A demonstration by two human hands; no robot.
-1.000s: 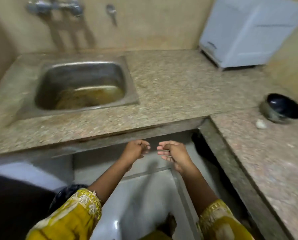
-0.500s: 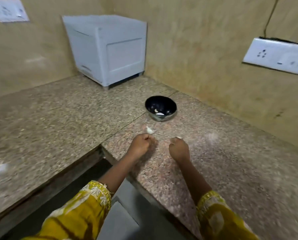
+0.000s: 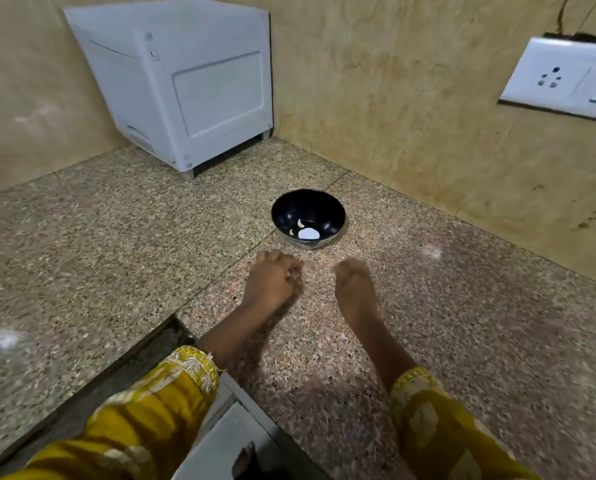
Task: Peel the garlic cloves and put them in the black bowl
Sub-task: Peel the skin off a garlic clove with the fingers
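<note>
**Black bowl** point(image 3: 324, 209): upright on desk point(image 3: 116, 258), near the wall corner. At its bottom are garlic cloves point(image 3: 300, 223), a few pale pcs. The round white patch beside them may be a clove or glare, can't tell. Contents look the same as 0.5 s ago.

**Change:**
- 0.5 s ago one more clove lay loose on the desk btw bowl and L hand point(image 3: 272, 284). It is no longer visible.
- L hand has moved fwd over that spot and sits just short of the bowl, not touching it.
- L grip: fingers curled in tight, knuckles up. A small pinkish bit shows at the fingertips; clove or nail, can't tell.
- R hand point(image 3: 355, 289) is alongside, also nearer the bowl. It is motion-blurred, so its grip can't be told.
- 1 s ago the view was on the sink w/ hands off the desk, so the person has turned to this corner.

**Judgement:** prob. picking up the next clove to peel. Nothing new in the bowl yet. Task partway.

**Surface:** speckled granite desk, L-shaped, w/ a seam running from the bowl toward its inner edge and some glare patches.

**Room:**
- White boxy appliance point(image 3: 185, 84) stands on short feet at the back, well apart from the bowl.
- Beige stained walls point(image 3: 410, 98).
- White socket plate point(image 3: 566, 77) on the R wall, cable going up.
- Yellow patterned sleeves point(image 3: 158, 403) on both forearms.
</note>
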